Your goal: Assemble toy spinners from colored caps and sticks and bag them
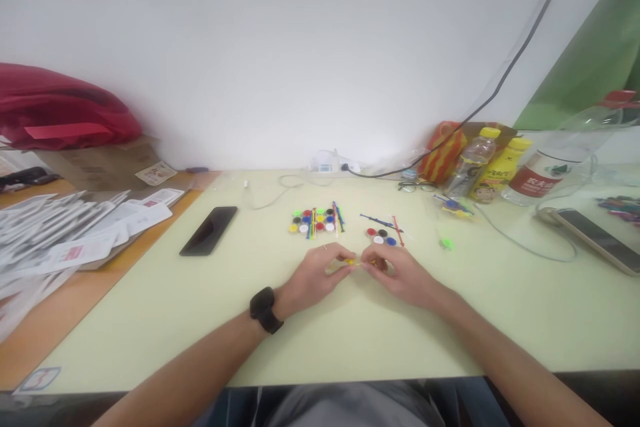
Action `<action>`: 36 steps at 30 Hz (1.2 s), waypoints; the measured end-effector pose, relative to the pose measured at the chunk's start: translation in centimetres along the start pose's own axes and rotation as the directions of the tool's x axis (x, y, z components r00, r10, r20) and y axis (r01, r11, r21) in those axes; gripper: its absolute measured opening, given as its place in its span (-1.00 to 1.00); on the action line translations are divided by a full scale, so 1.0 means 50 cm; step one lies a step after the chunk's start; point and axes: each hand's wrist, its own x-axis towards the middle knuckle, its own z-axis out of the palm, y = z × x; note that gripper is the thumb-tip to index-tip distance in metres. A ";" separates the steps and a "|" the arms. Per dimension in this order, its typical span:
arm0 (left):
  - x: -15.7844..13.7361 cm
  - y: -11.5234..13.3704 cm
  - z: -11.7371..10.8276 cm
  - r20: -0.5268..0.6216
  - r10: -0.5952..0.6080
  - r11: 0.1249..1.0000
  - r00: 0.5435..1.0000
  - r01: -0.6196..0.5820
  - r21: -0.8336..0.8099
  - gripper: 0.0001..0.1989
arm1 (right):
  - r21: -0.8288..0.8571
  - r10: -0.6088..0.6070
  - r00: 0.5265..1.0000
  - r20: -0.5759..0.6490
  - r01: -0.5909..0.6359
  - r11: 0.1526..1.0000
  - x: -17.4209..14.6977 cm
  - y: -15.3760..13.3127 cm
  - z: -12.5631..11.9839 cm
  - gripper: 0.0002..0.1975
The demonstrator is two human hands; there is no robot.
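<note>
My left hand (320,271) and my right hand (395,270) meet above the middle of the table, each closed in a pinch on a small yellow plastic piece (356,263). Fingers cover most of that piece, so its full shape is hidden. Just beyond my right hand lie several coloured discs (383,234), red, black, white and blue. A blue stick (377,221) and a red stick (398,229) rest beside them. Farther left sits a larger group of discs and sticks (320,221) in mixed colours.
A black phone (209,231) lies left on the pale table (200,320). Paper stacks (75,233) and a cardboard box (105,163) stand farther left. Bottles (473,163), another phone (597,237) and a cable (525,250) occupy the right. A green piece (447,245) lies right of my hands.
</note>
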 end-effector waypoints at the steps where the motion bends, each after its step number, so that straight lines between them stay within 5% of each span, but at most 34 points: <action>1: -0.001 -0.001 -0.001 0.009 -0.003 1.000 1.000 0.003 0.012 -0.86 | -0.012 -0.002 1.000 -0.001 0.002 1.000 0.000 0.000 -0.001 -0.86; 10: -0.003 0.002 0.001 0.009 -0.076 0.986 0.997 0.077 -0.147 -0.83 | 0.074 0.036 0.999 -0.031 -0.034 0.997 0.004 -0.014 -0.009 -0.86; 16: 0.004 0.006 -0.002 0.188 -0.146 0.821 0.971 0.225 -0.525 -0.79 | 0.096 0.008 0.994 -0.110 0.003 0.995 0.005 -0.009 -0.017 -0.84; 20: 0.007 0.000 0.002 0.136 -0.219 0.776 0.966 0.257 -0.577 -0.75 | 0.093 0.019 0.968 -0.251 0.005 0.996 0.002 -0.005 -0.016 -0.74; 26: 0.009 -0.005 0.005 0.091 -0.274 0.748 0.957 0.272 -0.606 -0.71 | 0.190 0.011 0.977 -0.214 0.030 0.981 -0.004 -0.015 0.001 -0.56; 30: 0.007 -0.008 0.006 0.100 -0.278 0.738 0.955 0.279 -0.614 -0.73 | 0.235 0.069 0.982 -0.176 -0.026 0.972 -0.007 -0.015 0.008 -0.67; 34: 0.007 -0.010 0.008 0.090 -0.279 0.741 0.956 0.274 -0.613 -0.73 | 0.252 0.119 0.993 0.000 -0.116 0.961 -0.005 -0.010 -0.004 -0.36; 36: 0.007 -0.009 0.008 0.084 -0.283 0.740 0.955 0.273 -0.615 -0.72 | 0.244 0.107 0.993 -0.050 -0.092 0.966 -0.001 -0.009 -0.010 -0.38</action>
